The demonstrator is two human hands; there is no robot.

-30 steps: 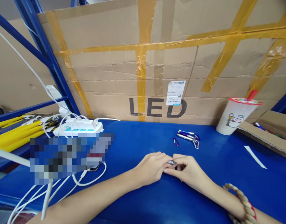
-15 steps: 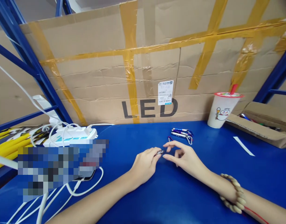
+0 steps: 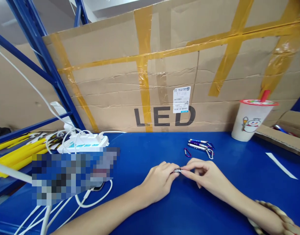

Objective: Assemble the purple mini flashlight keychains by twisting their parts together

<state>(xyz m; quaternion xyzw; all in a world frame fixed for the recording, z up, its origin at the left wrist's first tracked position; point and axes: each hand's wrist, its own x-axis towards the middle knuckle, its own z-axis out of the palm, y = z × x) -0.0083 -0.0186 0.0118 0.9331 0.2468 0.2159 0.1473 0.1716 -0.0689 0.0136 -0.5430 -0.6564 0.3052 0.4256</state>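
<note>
My left hand (image 3: pixel 159 179) is closed around a small silvery metallic piece (image 3: pixel 177 170), and only its end shows beyond the fingertips. The thumb and forefinger of my right hand (image 3: pixel 203 173) pinch that protruding end. Most of the piece is hidden by fingers, so its kind is unclear. Just beyond my right hand lie several slim metal pen-shaped keychains (image 3: pixel 197 144), blue, purple and silver, with carabiner clips. A loose dark red-purple carabiner (image 3: pixel 187 152) rests to their left.
A drink cup with a red straw (image 3: pixel 251 120) stands at the right, beside an open cardboard box (image 3: pixel 282 140) and a white strip (image 3: pixel 282 165). On the left are a power strip (image 3: pixel 83 143) and white cables (image 3: pixel 96 203). A large carton (image 3: pixel 111 94) closes off the back.
My right hand's fingertips have come together on the end of the metallic piece; before, they were apart from it. The camera view has shifted slightly left.
</note>
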